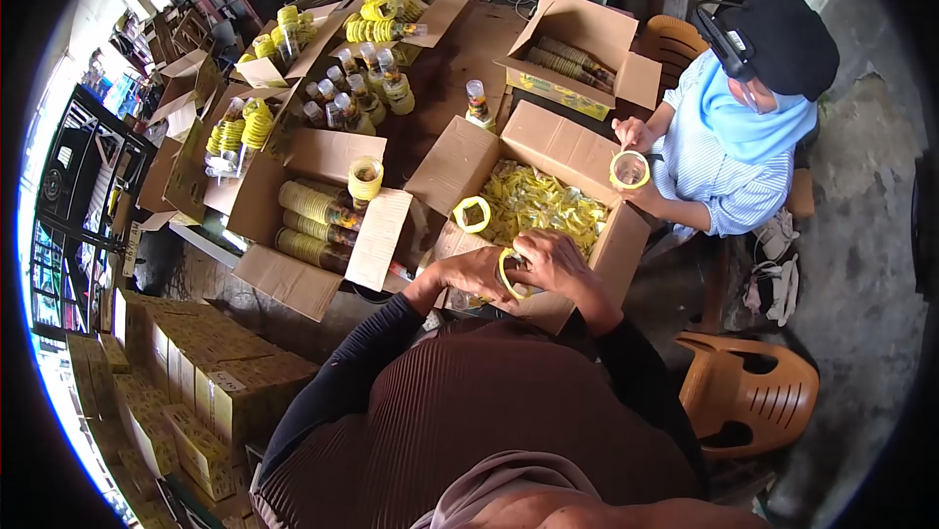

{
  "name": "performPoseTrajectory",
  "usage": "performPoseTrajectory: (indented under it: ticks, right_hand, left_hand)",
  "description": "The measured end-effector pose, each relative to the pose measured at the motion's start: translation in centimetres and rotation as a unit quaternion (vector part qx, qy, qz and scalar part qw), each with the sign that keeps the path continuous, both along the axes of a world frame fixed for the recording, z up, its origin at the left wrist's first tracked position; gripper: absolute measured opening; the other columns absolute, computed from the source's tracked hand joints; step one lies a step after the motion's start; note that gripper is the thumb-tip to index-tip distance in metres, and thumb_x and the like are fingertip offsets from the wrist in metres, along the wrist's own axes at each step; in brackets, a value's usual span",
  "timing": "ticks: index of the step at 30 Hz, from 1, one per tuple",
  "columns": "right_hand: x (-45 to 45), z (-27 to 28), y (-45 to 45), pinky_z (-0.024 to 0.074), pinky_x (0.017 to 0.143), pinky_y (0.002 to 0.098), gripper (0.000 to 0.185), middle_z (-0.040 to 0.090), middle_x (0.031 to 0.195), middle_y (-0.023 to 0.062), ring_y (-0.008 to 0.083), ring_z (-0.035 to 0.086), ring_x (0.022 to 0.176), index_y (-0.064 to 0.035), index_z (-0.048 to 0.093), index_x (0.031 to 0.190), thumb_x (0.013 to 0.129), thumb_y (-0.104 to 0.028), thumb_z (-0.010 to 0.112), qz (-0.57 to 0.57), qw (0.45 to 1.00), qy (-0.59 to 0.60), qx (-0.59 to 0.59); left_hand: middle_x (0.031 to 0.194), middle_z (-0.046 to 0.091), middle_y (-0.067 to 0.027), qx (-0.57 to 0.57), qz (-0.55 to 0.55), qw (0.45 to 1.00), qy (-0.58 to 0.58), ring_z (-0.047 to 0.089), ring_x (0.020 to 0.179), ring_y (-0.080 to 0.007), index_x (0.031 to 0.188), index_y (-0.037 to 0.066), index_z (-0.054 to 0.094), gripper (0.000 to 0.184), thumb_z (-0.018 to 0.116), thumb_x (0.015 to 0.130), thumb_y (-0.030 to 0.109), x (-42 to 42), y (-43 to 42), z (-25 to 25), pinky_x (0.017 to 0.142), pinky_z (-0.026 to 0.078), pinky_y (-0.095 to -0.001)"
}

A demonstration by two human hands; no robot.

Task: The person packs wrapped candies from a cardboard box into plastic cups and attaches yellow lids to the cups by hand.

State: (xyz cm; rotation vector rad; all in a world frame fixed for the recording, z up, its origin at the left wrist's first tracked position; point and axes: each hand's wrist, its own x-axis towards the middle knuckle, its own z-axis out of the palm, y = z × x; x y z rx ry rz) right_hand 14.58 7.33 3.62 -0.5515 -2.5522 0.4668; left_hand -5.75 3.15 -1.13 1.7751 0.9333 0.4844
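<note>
Head view: two hands at work on one yellow-rimmed cup

Nearest, at the near edge of the packet carton (559, 146), the left hand (473, 273) curls around the side of the held cup (508, 281). The right hand (558, 263) bends its fingers at the cup's mouth; whether they pinch anything I cannot tell. The step in hand appears to be finger work at that mouth. To do it well, the left grip should be firm enough to steady the cup yet light enough not to squash its wall, and the mouth is best kept over the packet carton, so anything dropped lands inside.

Inside the packet carton lie yellow packets (543, 201), with a loose cup (472, 215) by its left side. Left of the packet carton, another carton (380, 241) holds rows of stacked cups (318, 214). To its right, a co-worker (734, 143) holds a cup (629, 170). Beyond it stands a further carton (558, 94), with more cups lying inside.
</note>
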Motion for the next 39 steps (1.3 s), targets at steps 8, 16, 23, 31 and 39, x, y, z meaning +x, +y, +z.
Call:
performPoseTrajectory:
  ticks: [8, 16, 23, 31, 39]
  right_hand:
    - [-1.0, 0.8, -0.4, 0.0491, 0.064, 0.0417, 0.027, 0.057, 0.077, 0.0121, 0.0326, 0.061, 0.074, -0.0038, 0.054, 0.087, 0.085, -0.028, 0.066, -0.001, 0.997, -0.042, -0.071]
    - [0.5, -0.7, -1.7, 0.0484, 0.064, 0.0434, 0.015, 0.058, 0.077, 0.0149, 0.0363, 0.060, 0.073, -0.0016, 0.053, 0.088, 0.084, -0.015, 0.059, 0.011, 0.997, 0.005, -0.078]
    - [2.8, -3.8, -2.4, 0.0427, 0.059, 0.0457, 0.015, 0.055, 0.069, 0.0196, 0.0402, 0.057, 0.069, -0.0036, 0.053, 0.085, 0.089, -0.018, 0.052, -0.102, 0.963, 0.052, -0.245]
    - [6.7, -9.7, 0.9, 0.0450, 0.064, 0.0456, 0.018, 0.060, 0.078, 0.0217, 0.0416, 0.059, 0.077, -0.0055, 0.058, 0.090, 0.090, -0.021, 0.050, -0.271, 0.940, 0.092, -0.185]
    - [11.2, -11.5, 3.5, 0.0490, 0.068, 0.0393, 0.015, 0.063, 0.088, 0.0175, 0.0299, 0.065, 0.079, -0.0024, 0.060, 0.096, 0.082, -0.007, 0.062, -0.256, 0.936, 0.071, -0.231]
  left_hand:
    - [0.077, 0.065, -0.0056, -0.068, -0.113, 0.990, -0.051, 0.059, 0.073, -0.0107, 0.091, 0.000, 0.063, 0.036, 0.080, 0.067, 0.022, -1.4, 0.6, 1.9, 0.067, 0.047, -0.0290]
    - [0.076, 0.064, -0.0061, -0.121, -0.151, 0.980, -0.055, 0.057, 0.071, -0.0115, 0.089, 0.001, 0.061, 0.036, 0.079, 0.068, 0.024, 0.0, 0.1, 1.8, 0.064, 0.046, -0.0299]
    - [0.070, 0.061, -0.0107, -0.013, -0.038, 0.999, -0.014, 0.060, 0.066, -0.0168, 0.091, 0.003, 0.058, 0.036, 0.075, 0.065, 0.023, 3.4, -1.0, 2.2, 0.062, 0.048, -0.0334]
    - [0.096, 0.065, -0.0182, 0.248, 0.065, 0.966, 0.026, 0.067, 0.083, -0.0301, 0.120, -0.007, 0.046, 0.074, 0.081, 0.061, 0.020, 6.2, -3.0, -1.0, 0.076, 0.052, -0.0358]
    - [0.107, 0.062, -0.0168, 0.137, 0.231, 0.962, -0.053, 0.063, 0.101, -0.0279, 0.130, -0.002, 0.037, 0.081, 0.083, 0.067, 0.019, 8.7, -5.5, 1.6, 0.089, 0.049, -0.0375]
